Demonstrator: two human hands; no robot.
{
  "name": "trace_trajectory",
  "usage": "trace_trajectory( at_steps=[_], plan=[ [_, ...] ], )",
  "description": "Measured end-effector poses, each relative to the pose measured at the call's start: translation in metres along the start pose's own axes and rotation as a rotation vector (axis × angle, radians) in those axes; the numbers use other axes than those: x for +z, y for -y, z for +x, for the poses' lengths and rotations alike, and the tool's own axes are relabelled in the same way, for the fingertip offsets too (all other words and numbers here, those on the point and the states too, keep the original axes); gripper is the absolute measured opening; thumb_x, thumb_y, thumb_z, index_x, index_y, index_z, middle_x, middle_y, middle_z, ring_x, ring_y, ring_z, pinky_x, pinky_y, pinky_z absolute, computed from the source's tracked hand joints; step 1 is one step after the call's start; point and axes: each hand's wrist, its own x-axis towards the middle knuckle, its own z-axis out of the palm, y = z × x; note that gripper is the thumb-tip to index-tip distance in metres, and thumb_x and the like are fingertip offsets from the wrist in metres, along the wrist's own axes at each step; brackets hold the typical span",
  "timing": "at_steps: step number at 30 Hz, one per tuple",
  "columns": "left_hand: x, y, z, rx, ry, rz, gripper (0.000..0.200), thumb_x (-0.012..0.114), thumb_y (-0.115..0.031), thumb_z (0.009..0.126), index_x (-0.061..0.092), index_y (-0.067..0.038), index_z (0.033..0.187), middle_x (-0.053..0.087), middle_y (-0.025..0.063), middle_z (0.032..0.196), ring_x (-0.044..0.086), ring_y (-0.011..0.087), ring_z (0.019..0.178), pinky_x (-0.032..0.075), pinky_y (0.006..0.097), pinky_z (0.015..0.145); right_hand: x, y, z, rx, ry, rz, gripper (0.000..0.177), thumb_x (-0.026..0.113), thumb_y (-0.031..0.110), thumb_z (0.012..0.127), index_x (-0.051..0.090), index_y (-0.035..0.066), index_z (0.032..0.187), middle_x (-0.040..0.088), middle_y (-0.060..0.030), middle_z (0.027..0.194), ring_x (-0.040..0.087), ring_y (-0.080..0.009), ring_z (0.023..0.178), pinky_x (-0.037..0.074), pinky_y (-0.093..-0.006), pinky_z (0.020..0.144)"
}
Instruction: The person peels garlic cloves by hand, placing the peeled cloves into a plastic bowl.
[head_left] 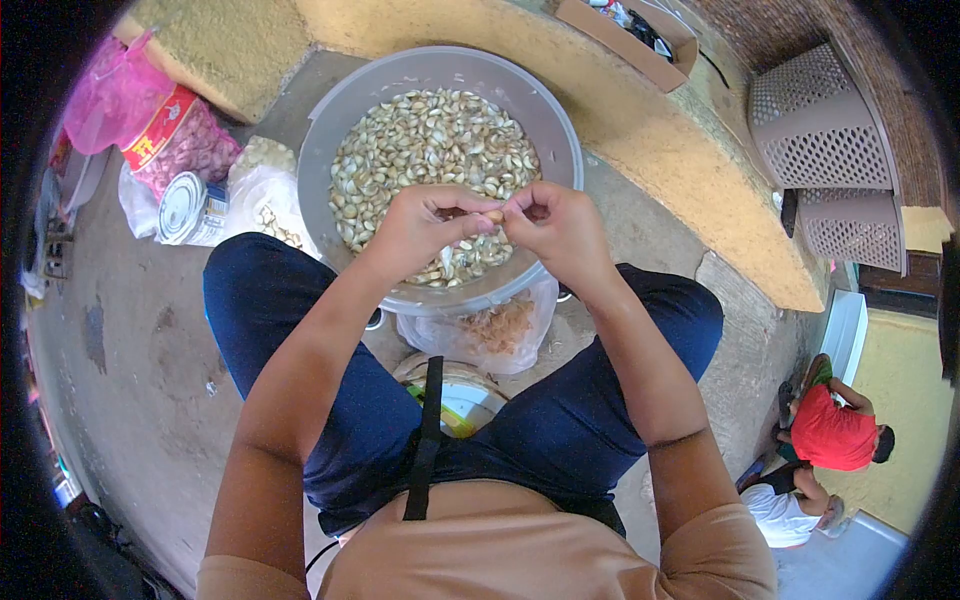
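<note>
Grey basin (318,135), heaped with garlic cloves (430,140), set between the seated person's knees. Left hand (415,228) and right hand (562,232) meet above the basin's near edge, fingertips of both pinching one clove (493,215). Clear bag of skins (500,330) beneath basin. Tin can (185,208) and red net sack (190,145) on floor, left.

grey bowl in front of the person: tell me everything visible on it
The grey bowl is round, deep, looks like plastic, and sits upright before the knees. Pale cloves cover its bottom. The left hand and right hand pinch a clove over its near side; a clear bag sits below the near rim.
</note>
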Motion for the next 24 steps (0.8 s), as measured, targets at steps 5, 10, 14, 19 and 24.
trace_trajectory(
  at_steps=[5,10,14,19,24],
  plan=[
    [0.0,-0.002,-0.001,-0.006,-0.001,0.039,0.018,0.065,-0.005,0.072,0.064,-0.002,0.09,0.063,0.0055,0.084,0.057,0.0082,0.073,0.045,0.0201,0.064,0.0,0.005,-0.001,0.035,0.02,0.007,0.011,0.059,0.009,0.075,0.058,-0.003,0.077,0.058,-0.0013,0.067,0.051,-0.0045,0.063,0.041,-0.019,0.056],
    [0.0,0.0,0.0,0.003,0.0,0.012,0.018,0.065,-0.005,0.072,0.064,-0.003,0.09,0.062,0.0053,0.084,0.056,0.0079,0.071,0.044,0.0199,0.062,0.002,-0.006,0.002,0.055,0.054,0.107,0.011,0.058,0.007,0.075,0.058,-0.003,0.08,0.059,-0.0038,0.07,0.053,-0.0063,0.064,0.042,-0.0203,0.057],
    [-0.003,-0.007,0.001,-0.065,-0.013,-0.01,0.018,0.065,-0.007,0.072,0.064,-0.003,0.09,0.063,0.0051,0.083,0.055,0.0064,0.066,0.043,0.0188,0.054,0.005,-0.012,0.005,0.052,0.079,0.48,0.015,0.058,0.013,0.076,0.061,-0.002,0.078,0.06,-0.0051,0.068,0.054,-0.0085,0.061,0.043,-0.0218,0.057],
    [-0.008,-0.01,0.002,-0.083,-0.02,-0.045,0.019,0.065,-0.009,0.073,0.063,-0.003,0.091,0.064,0.0046,0.081,0.053,0.0049,0.062,0.042,0.0178,0.049,-0.003,0.0,0.003,0.072,0.11,0.466,0.016,0.056,0.013,0.08,0.06,-0.002,0.083,0.061,-0.006,0.073,0.056,-0.0093,0.069,0.043,-0.0211,0.063],
    [-0.007,-0.008,0.001,-0.06,-0.014,-0.051,0.019,0.065,-0.009,0.074,0.063,-0.003,0.092,0.064,0.0042,0.083,0.053,0.0045,0.063,0.042,0.0181,0.05,-0.003,0.01,-0.002,0.05,0.084,0.483,0.016,0.058,0.013,0.08,0.061,-0.001,0.084,0.061,-0.0052,0.075,0.055,-0.0085,0.068,0.044,-0.0207,0.062]
  ],
)
